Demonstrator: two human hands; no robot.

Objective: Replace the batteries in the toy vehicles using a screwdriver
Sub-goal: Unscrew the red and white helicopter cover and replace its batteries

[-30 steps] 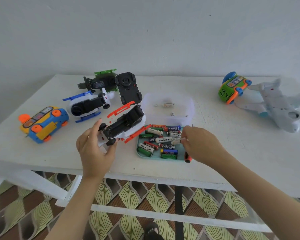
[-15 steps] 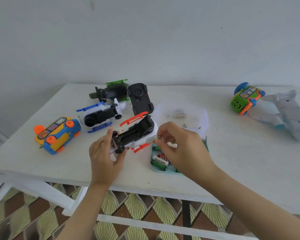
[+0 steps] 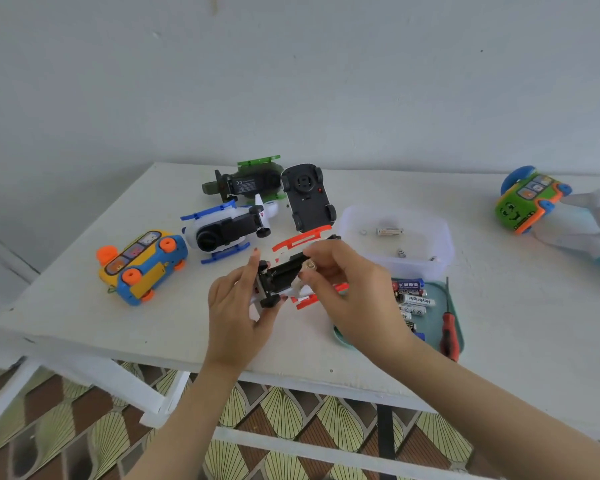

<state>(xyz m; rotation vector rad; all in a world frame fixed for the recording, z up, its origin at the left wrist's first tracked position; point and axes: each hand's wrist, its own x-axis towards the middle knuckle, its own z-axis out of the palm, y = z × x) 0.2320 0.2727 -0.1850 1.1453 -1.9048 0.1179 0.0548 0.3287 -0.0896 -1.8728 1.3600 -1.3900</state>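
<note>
Left hand: fingers curled, upturned red-and-white toy vehicle gripped at its end. A battery is pinched against the toy's black underside by the right hand. Spare batteries and the red screwdriver are laid just right of it.

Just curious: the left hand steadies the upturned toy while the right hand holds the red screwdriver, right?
No. The head view shows the red screwdriver lying on the teal tray; the right hand pinches a battery at the upturned toy, steadied by the left hand.
</note>
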